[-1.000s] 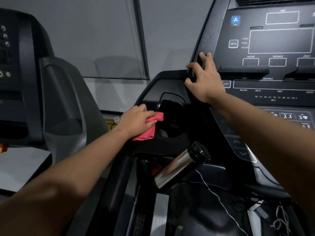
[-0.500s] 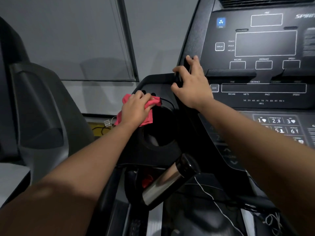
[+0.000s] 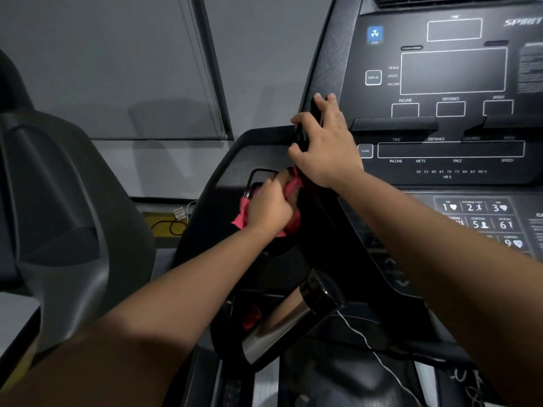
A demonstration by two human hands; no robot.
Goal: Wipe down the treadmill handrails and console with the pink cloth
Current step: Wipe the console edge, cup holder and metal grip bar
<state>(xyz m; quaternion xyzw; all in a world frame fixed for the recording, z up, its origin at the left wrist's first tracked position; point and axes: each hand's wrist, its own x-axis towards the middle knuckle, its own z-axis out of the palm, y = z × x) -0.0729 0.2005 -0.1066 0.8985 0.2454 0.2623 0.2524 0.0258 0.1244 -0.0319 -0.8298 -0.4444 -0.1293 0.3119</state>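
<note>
- Gripping of the pink cloth (image 3: 242, 214) is done by the left grip (image 3: 270, 207): fingers curled over it, fabric bunched, ends showing on both sides of the knuckles.
- Cloth is pressed vs. the black moulding at the cup-holder recess (image 3: 258, 172), just left of the console (image 3: 452, 71) base; recess rim is partly covered by grip + cloth.
- Right grip (image 3: 326, 145) is wrapped on the console's left edge, fingers hooked round the black trim, thumb lower down; nothing else is held.
- Right wrist is seen just above the cloth's upper end; touching or not can't be told.
- Console displays are dark; blue fan btn (image 3: 375, 34) is seen top left, number keys (image 3: 482, 218) lower right.
- Chrome handrail bar (image 3: 276, 330) w/ black cap is seen below both grips, tilted; thin white cord (image 3: 363, 337) is draped just beside it.
- Second machine (image 3: 58, 201) is stood at left, w/ grey blind (image 3: 102, 69) behind it.
</note>
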